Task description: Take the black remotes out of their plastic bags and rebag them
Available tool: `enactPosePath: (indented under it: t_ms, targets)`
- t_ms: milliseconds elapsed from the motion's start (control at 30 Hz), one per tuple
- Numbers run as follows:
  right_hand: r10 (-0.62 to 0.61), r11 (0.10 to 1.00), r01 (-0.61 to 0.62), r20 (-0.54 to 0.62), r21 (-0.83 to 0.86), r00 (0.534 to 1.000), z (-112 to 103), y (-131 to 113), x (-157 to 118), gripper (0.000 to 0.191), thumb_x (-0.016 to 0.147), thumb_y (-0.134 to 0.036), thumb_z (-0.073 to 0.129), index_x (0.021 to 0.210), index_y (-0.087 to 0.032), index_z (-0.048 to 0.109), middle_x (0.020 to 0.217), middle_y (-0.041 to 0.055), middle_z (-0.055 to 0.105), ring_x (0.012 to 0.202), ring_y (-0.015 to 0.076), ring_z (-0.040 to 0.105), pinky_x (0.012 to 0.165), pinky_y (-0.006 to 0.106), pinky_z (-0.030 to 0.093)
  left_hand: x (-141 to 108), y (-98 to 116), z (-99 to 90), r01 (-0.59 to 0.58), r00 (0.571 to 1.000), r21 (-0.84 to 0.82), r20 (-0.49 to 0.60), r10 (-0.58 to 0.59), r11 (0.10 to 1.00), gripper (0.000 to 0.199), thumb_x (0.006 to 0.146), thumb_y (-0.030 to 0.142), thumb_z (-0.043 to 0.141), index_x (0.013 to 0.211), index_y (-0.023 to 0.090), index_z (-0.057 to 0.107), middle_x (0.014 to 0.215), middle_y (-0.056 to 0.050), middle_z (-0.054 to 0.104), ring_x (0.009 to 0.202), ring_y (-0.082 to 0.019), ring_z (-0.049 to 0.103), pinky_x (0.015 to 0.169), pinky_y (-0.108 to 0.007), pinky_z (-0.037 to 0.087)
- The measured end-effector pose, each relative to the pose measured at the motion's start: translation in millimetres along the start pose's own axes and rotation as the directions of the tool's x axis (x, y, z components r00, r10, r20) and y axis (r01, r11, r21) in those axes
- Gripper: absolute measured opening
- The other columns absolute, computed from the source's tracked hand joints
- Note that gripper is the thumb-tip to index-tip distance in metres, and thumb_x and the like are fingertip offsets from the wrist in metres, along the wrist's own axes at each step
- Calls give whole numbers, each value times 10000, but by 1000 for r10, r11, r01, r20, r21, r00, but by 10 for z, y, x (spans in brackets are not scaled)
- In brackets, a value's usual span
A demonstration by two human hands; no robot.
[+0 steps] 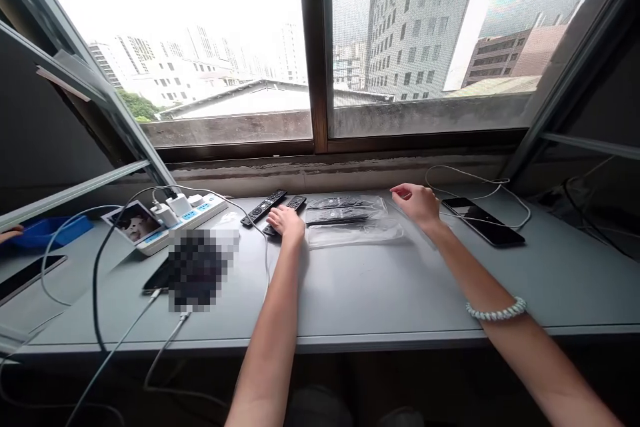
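Note:
My left hand [286,221] has its fingers curved over a black remote control [297,203], which lies slanted on the desk and is partly hidden by the hand. Just left of it is a second black remote control [264,207]. Between my hands lie clear plastic sleeves with dark remote controls [343,213] inside, and in front of them a clear plastic sleeve [355,232] that looks empty. Above the desk, right of the sleeves, my right hand [419,204] has thumb and fingertips pinched together; whether anything thin is between them is unclear.
On the right a black phone [483,221] lies with a white cable across it. A white power strip [185,220] with plugged-in chargers, a photo card [133,223] and a blue tray [50,232] stand on the left. Cables hang over the desk's front edge.

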State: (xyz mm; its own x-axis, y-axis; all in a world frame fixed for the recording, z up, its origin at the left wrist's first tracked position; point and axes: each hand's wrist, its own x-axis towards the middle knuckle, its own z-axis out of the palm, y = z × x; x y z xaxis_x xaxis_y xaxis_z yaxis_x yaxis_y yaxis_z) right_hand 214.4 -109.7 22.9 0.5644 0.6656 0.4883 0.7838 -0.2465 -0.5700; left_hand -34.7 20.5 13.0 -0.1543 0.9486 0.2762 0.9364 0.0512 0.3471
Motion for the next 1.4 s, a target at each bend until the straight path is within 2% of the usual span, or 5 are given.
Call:
enactPosePath:
  t_ms: [167, 500, 733, 1100, 1400]
  targets:
    - [24, 880, -101, 169, 463, 985, 50, -188, -54, 407, 745, -486, 555, 1021, -195, 626, 896, 68, 694, 663, 183, 656, 545, 275, 509, -204, 266, -71, -291, 930, -140, -272, 245, 947, 400, 902, 293, 354, 1251, 106, 405, 1149, -189, 486, 1074, -301, 443, 914, -417, 299]
    - [134, 601, -374, 372, 707, 919, 35, -323, -89, 394, 732, -486, 599, 936, -156, 660, 588, 31, 648, 385, 137, 561, 340, 239, 449, -907, 580, -84, -852, 522, -222, -293, 801, 474, 390, 915, 301, 383, 1299, 240, 410, 1247, -97, 479, 1196, -218, 404, 978, -341, 255]
    - [-334, 728, 299, -62, 617, 940, 104, -250, -106, 259, 786, -312, 578, 1013, -245, 684, 1113, 18, 643, 999, 198, 607, 892, 369, 495, -1049, 618, 50, -903, 322, -307, -23, 947, 299, 387, 814, 496, 522, 1108, 248, 568, 1090, -60, 565, 1030, -222, 497, 918, -347, 341]
    - [-765, 590, 800, -241, 112, 597, 27, -188, -182, 339, 871, -114, 469, 1021, -328, 683, 1245, -27, 567, 1142, 155, 519, 898, 279, 500, -907, 580, -42, -910, 368, -204, -1, 930, 360, 86, 694, 165, 530, 694, 193, 611, 817, -18, 642, 708, -159, 579, 925, -371, 325]
    - [-692, 616, 766, -338, 182, 638, 82, -170, -144, 351, 853, -103, 486, 981, -355, 694, 1208, -37, 591, 1076, 173, 568, 878, 324, 514, -492, 358, -246, -696, 673, -80, -419, 610, 713, 91, 721, 172, 455, 750, 186, 540, 518, 14, 571, 493, -169, 541, 820, -369, 309]
